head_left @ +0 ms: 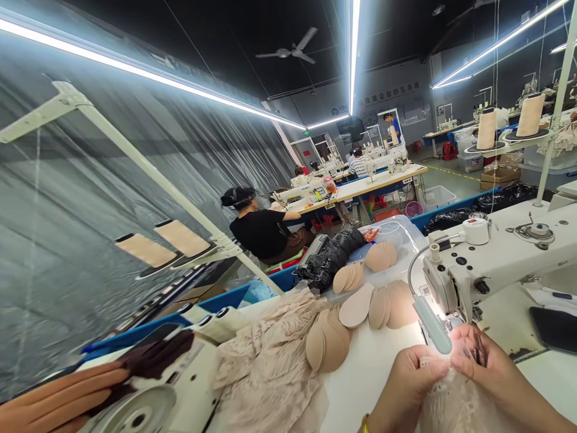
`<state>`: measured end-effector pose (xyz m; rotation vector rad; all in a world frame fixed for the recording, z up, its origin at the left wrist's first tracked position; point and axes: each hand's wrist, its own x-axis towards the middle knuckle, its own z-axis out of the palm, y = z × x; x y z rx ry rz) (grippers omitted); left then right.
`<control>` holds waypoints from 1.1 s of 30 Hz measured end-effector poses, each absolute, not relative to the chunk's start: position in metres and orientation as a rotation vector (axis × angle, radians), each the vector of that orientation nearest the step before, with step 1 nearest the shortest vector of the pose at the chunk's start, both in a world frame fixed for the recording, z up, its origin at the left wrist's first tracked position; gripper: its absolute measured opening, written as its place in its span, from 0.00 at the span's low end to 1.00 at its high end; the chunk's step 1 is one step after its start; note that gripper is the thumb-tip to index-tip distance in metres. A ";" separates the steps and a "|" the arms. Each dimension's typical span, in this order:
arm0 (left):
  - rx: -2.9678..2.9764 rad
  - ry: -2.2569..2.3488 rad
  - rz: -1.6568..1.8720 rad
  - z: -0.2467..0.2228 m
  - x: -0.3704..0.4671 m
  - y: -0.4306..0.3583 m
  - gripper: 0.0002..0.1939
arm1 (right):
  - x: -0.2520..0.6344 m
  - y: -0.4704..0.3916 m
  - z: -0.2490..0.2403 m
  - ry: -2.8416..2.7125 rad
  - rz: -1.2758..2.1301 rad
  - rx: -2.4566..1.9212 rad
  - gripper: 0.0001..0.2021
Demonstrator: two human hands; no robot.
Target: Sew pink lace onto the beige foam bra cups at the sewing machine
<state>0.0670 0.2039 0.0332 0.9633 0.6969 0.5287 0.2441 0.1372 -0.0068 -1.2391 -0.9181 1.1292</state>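
Both hands are below the head of a white sewing machine (455, 282), at the lower right. My left hand (415, 376) pinches the edge of a beige lace fabric (460, 403) between thumb and fingers. Close beside it, my right hand (478, 358) grips the same lace and also has a small dark metal tool (478, 349) among its fingers. A grey lamp bar (431, 325) hangs over the gap between the hands and hides part of the needle area. The lace hangs down toward the bottom edge.
Beige oval pads (329, 343) lie in stacks left of the machine, beside crumpled beige lace (270, 361). Behind are a clear plastic bin (406, 234) and a black bag (331, 255). Thread cones (487, 129) stand at right. A person in black (261, 231) sits beyond.
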 end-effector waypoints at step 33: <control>1.120 0.778 0.521 0.048 0.054 0.216 0.31 | 0.235 0.134 -0.003 -0.794 1.158 -1.232 0.29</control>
